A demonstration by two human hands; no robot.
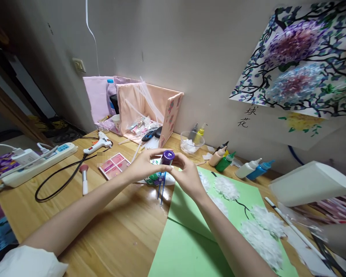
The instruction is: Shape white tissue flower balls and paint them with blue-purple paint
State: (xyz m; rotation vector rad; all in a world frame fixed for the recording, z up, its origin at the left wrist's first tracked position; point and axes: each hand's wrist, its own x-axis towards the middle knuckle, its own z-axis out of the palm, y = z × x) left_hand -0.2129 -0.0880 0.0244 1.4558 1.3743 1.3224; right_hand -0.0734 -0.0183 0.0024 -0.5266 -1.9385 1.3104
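Note:
A purple paint bottle (167, 157) is held between both hands, its round flat end facing up at me. My left hand (144, 165) grips it from the left, thumb along its near side. From the right, my right hand (187, 175) closes its fingers on the same bottle. The bottle's lower end is hidden from me. Beneath the hands lies a paint-smeared surface (154, 179) with green and purple blotches, partly covered. Two thin blue sticks (162, 188) rest there. Right of them, a light green sheet (187, 238) carries fluffy white paper flowers (226, 188) and dark painted stems.
Several paint bottles (225, 163) and a clear bowl (192, 143) of white scraps stand along the wall. A pink box (175, 115), glue gun (99, 143), brush (84, 179), pink palette (114, 166) and power strip (40, 165) lie left. A white container (311, 182) is at right.

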